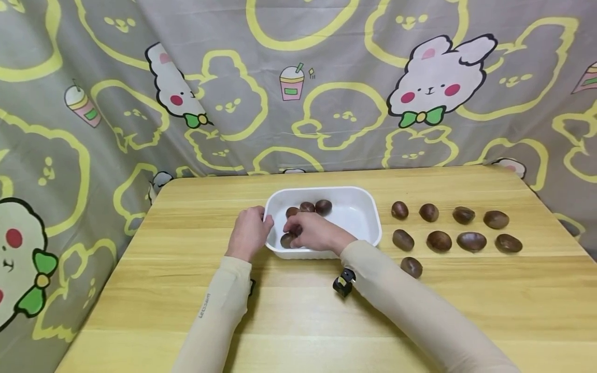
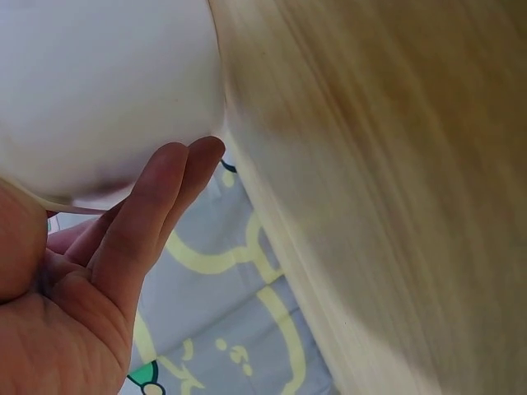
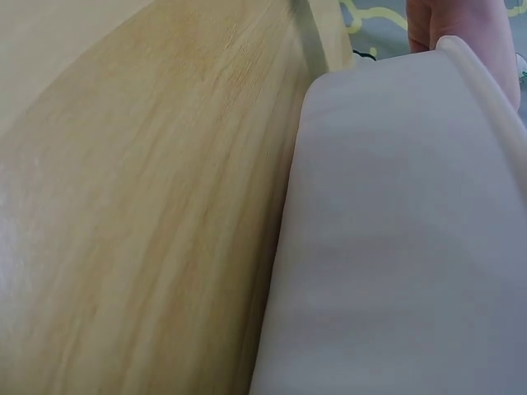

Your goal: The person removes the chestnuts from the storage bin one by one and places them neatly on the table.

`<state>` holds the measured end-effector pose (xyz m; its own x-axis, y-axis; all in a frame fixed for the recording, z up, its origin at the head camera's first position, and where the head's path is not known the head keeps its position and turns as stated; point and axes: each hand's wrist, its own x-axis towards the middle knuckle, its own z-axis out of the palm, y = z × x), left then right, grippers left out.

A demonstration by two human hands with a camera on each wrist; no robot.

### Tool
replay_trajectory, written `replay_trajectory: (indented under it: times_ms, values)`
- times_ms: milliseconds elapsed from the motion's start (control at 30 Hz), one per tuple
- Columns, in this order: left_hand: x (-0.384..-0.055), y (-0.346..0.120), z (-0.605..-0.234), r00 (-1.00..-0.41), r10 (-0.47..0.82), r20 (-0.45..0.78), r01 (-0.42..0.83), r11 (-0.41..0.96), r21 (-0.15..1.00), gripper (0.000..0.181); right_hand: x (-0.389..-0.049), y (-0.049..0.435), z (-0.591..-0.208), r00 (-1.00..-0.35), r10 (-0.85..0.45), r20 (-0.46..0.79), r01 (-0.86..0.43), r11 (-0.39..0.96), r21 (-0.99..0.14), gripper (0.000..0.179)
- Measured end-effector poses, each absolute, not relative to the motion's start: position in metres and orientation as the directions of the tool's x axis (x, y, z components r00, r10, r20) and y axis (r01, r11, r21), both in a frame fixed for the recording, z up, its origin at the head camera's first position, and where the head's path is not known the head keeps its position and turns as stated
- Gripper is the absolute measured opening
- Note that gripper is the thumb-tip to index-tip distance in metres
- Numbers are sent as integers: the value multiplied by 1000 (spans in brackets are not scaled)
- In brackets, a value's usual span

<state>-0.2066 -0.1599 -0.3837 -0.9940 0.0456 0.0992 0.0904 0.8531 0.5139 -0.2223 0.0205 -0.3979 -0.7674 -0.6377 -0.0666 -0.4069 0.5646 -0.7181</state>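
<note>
Wooden table (image 1: 289, 305), chestnut (image 1: 287, 241) against the right fingers (image 1: 294, 221)

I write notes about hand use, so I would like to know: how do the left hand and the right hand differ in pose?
The left hand holds the left end of the white tray, while the right hand reaches inside. The right hand is among the chestnuts in it; the left hand touches none. Both come out of beige sleeves.

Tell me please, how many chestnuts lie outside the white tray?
9 chestnuts, all right of the white tray: four in the far row, four in the next row, one nearer the person. The right sleeve may hide more.
</note>
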Motion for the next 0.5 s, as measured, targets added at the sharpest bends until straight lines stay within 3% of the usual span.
replay_trajectory:
  times_ms: [500]
  values:
    - [-207,-161,-385,-992,56,111,105,854,509,18,-223,15,-397,-750,-654,-93,-448,607,-656,21]
